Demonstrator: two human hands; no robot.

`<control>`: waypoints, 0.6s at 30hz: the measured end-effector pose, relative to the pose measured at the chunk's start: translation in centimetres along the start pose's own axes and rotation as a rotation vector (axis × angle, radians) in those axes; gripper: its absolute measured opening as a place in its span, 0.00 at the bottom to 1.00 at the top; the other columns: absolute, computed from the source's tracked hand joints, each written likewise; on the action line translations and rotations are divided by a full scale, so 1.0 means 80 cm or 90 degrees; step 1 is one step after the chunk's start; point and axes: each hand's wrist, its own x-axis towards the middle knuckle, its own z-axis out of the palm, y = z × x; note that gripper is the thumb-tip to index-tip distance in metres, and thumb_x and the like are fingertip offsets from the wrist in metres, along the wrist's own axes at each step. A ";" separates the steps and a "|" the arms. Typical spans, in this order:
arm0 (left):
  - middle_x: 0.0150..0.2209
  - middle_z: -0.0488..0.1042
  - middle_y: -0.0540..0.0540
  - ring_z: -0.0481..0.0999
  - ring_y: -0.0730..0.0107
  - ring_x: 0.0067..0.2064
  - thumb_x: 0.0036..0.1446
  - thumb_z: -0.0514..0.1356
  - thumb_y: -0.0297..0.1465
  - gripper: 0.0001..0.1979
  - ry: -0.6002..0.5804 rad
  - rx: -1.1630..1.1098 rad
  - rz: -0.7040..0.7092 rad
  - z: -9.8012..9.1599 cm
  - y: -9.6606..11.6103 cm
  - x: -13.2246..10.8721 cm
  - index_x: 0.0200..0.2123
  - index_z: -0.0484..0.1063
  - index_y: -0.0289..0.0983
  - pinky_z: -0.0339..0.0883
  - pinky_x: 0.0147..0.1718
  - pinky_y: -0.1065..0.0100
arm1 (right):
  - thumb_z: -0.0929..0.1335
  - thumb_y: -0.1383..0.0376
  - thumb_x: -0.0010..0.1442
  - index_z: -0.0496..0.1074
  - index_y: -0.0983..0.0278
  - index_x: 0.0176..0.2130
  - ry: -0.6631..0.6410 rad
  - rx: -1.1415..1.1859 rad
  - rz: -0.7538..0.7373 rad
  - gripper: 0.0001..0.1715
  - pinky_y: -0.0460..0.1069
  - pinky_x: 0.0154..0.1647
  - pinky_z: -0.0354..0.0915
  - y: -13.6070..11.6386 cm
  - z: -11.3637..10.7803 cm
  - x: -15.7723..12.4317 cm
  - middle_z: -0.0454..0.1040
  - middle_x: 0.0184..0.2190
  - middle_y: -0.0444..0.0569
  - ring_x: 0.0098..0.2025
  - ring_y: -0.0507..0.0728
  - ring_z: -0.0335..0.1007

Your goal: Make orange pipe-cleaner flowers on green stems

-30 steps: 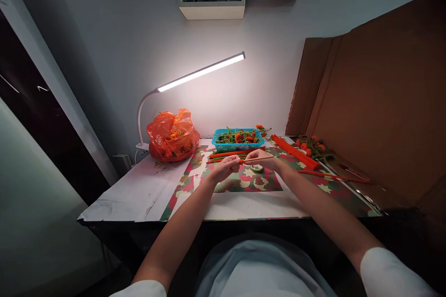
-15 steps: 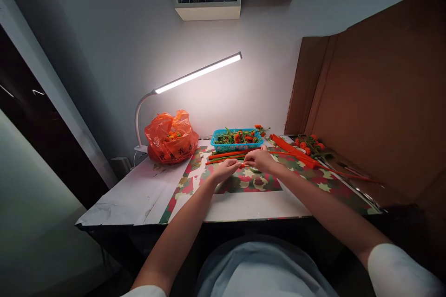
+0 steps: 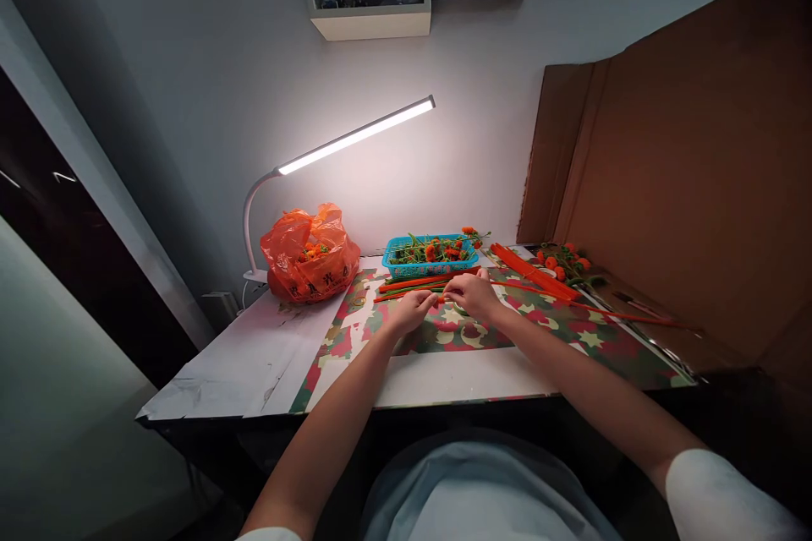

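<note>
Over the patterned sheet, my left hand (image 3: 414, 311) and my right hand (image 3: 473, 294) meet with fingertips pinched close together. Between them shows a small orange piece (image 3: 441, 300), which looks like part of a thin orange stem. Both hands hold it. A long thin orange stem (image 3: 609, 313) runs off to the right from beside my right hand. Just behind the hands lie orange and green stems (image 3: 406, 285). A small round greenish item (image 3: 459, 310) is partly hidden under my right hand.
Behind the stems stands a blue basket (image 3: 397, 270) of orange flowers. An orange plastic bag (image 3: 317, 277) sits at left by the lamp (image 3: 359, 135). Right of the basket lie a bundle of orange stems (image 3: 533, 270) and pompom-like flowers (image 3: 562, 260). Cardboard (image 3: 685, 169) rises at right.
The camera view has shifted slightly. Both hands stay pinched at nearly the same place, and the long orange stem at the right has swung a little.
</note>
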 end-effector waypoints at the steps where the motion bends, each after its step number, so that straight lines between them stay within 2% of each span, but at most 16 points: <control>1: 0.23 0.67 0.50 0.63 0.71 0.27 0.58 0.48 0.41 0.19 0.019 0.023 0.004 0.001 0.000 0.000 0.24 0.69 0.35 0.54 0.28 0.70 | 0.64 0.65 0.62 0.76 0.63 0.29 0.017 -0.020 -0.008 0.13 0.52 0.39 0.43 -0.001 0.001 0.000 0.78 0.30 0.48 0.33 0.54 0.67; 6: 0.20 0.64 0.50 0.62 0.71 0.25 0.60 0.46 0.42 0.21 0.120 0.084 -0.012 0.007 -0.003 0.000 0.21 0.65 0.36 0.50 0.26 0.70 | 0.64 0.68 0.61 0.75 0.64 0.29 0.089 -0.079 -0.023 0.12 0.52 0.40 0.44 -0.009 0.019 0.000 0.78 0.29 0.49 0.35 0.55 0.68; 11: 0.19 0.63 0.50 0.60 0.71 0.24 0.59 0.46 0.41 0.20 0.185 0.077 -0.025 0.011 -0.002 -0.001 0.19 0.62 0.37 0.50 0.26 0.69 | 0.63 0.66 0.61 0.76 0.64 0.30 0.157 -0.002 0.015 0.13 0.52 0.39 0.45 -0.012 0.044 -0.001 0.77 0.28 0.48 0.32 0.54 0.67; 15: 0.19 0.61 0.51 0.59 0.72 0.24 0.57 0.48 0.43 0.19 0.216 0.003 -0.037 0.014 -0.006 0.001 0.19 0.60 0.38 0.50 0.26 0.69 | 0.64 0.65 0.60 0.77 0.62 0.32 0.201 0.098 0.043 0.12 0.51 0.39 0.48 -0.012 0.056 -0.007 0.77 0.27 0.46 0.30 0.53 0.67; 18: 0.18 0.57 0.52 0.56 0.73 0.22 0.55 0.50 0.45 0.20 0.236 -0.132 -0.090 0.016 -0.011 0.006 0.19 0.58 0.38 0.48 0.24 0.69 | 0.65 0.63 0.58 0.78 0.61 0.34 0.219 0.236 0.058 0.11 0.51 0.38 0.53 -0.010 0.063 -0.011 0.78 0.29 0.47 0.30 0.54 0.69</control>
